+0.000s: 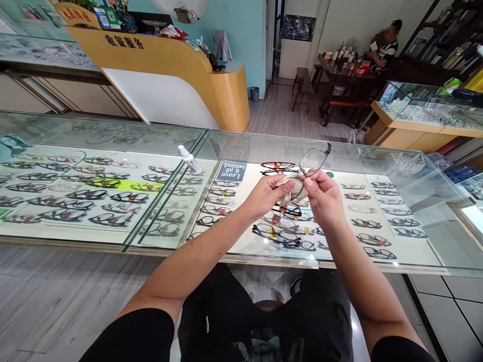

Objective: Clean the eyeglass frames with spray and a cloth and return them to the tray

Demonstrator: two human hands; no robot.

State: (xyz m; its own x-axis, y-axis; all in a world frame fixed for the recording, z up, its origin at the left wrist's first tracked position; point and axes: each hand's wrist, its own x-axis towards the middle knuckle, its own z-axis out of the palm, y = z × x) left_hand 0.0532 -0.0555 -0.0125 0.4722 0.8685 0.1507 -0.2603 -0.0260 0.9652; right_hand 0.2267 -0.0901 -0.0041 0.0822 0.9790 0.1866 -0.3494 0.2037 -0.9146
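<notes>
1. Far left, the glass counter [113, 131] runs right across in front of me, with rows of frames [75, 196] laid out under the glass. There's a lime-green strip among them, can't read anything on it.
2. Behind that is the yellow desk [169, 65] with dark Chinese characters along its front; they look like 收银服务 but I wouldn't swear to it.
3. A small spray bottle [189, 160] lies tilted on the glass, near the seam between two cases. Its label is too small to read.
4. Under the glass just left of my hands there's a blue card [231, 171], upside down from my side: "Leave it all behind."
5. My left hand [266, 196] is closed around a beige cloth [292, 187], pinching it onto one lens.
6. The glasses [311, 163] are up above the counter between both hands, other lens sticking up and right.
7. My right hand [324, 196] is curled shut on the glasses, thumb pressing at the cloth.
8. Far right at the back, a person [387, 48] sits at a dark table [339, 70].
</notes>
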